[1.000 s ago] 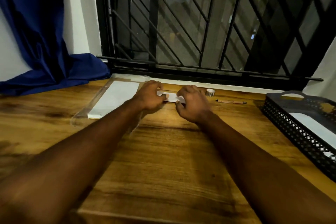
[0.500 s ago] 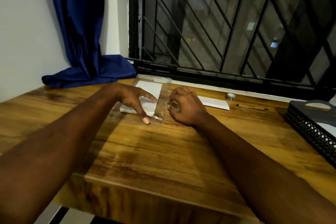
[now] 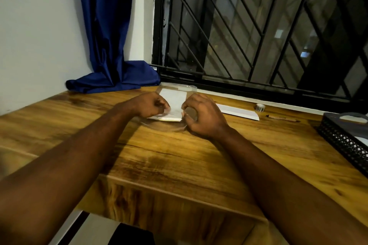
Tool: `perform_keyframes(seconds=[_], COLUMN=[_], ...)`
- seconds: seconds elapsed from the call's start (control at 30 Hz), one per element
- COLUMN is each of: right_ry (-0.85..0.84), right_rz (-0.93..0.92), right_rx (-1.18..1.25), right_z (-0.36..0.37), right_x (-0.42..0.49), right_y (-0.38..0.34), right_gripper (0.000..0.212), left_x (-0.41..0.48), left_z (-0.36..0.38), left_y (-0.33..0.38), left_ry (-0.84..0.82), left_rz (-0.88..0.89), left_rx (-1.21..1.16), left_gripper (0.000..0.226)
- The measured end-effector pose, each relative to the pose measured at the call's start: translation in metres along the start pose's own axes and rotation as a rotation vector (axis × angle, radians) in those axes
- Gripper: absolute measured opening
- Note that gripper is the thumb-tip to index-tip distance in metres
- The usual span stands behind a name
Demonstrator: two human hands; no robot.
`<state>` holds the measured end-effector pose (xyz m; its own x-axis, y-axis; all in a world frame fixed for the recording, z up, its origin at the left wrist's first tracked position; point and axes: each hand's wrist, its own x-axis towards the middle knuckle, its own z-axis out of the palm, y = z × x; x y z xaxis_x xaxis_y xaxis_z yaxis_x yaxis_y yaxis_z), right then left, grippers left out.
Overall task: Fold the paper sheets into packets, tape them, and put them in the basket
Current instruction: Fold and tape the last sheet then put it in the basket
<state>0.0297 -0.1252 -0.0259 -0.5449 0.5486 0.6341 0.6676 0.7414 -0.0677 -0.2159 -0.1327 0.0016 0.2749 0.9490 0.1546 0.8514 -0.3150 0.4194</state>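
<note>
The paper sheets point(image 3: 172, 99) are lying as a small white stack inside a clear wrapper point(image 3: 179, 88) at the far middle of the table point(image 3: 179, 161), just below the window. The left hand point(image 3: 152, 105) is curling its fingers onto the wrapper's near left corner. The right hand point(image 3: 202, 114) is pinching the near right edge, thumb against fingertips. Blur there is making it hard to say whether a sheet is caught too.

The sheets are looking light, thin and floppy, and the film slick and crinkly. I am judging the top sheet's near edge to be the place to take hold, sliding it out flat.

A folded packet point(image 3: 238, 112) is lying just right of the hands, with the tape roll point(image 3: 259, 107) beyond it. The basket point(image 3: 338, 141) is being cut off at the right edge, so most of its inside is out of view.
</note>
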Motion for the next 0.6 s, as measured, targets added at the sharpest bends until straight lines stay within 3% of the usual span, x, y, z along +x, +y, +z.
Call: perform_keyframes(seconds=[0.2, 0.43, 0.6], right_ry=[-0.086, -0.356, -0.284], right_rz=[-0.038, 0.319, 0.294], right_rx=[-0.129, -0.435, -0.497], right_z=[0.0, 0.021, 0.028], right_x=[0.01, 0.021, 0.022], right_y=[-0.035, -0.051, -0.052], right_gripper=[0.028, 0.046, 0.033], left_x=[-0.004, -0.003, 0.0], left_z=[0.002, 0.009, 0.01], left_y=[0.0, -0.004, -0.008], left_ry=[0.12, 0.18, 0.195], left_rz=[0.018, 0.061, 0.055], left_rx=[0.001, -0.06, -0.058], left_gripper=[0.026, 0.027, 0.029])
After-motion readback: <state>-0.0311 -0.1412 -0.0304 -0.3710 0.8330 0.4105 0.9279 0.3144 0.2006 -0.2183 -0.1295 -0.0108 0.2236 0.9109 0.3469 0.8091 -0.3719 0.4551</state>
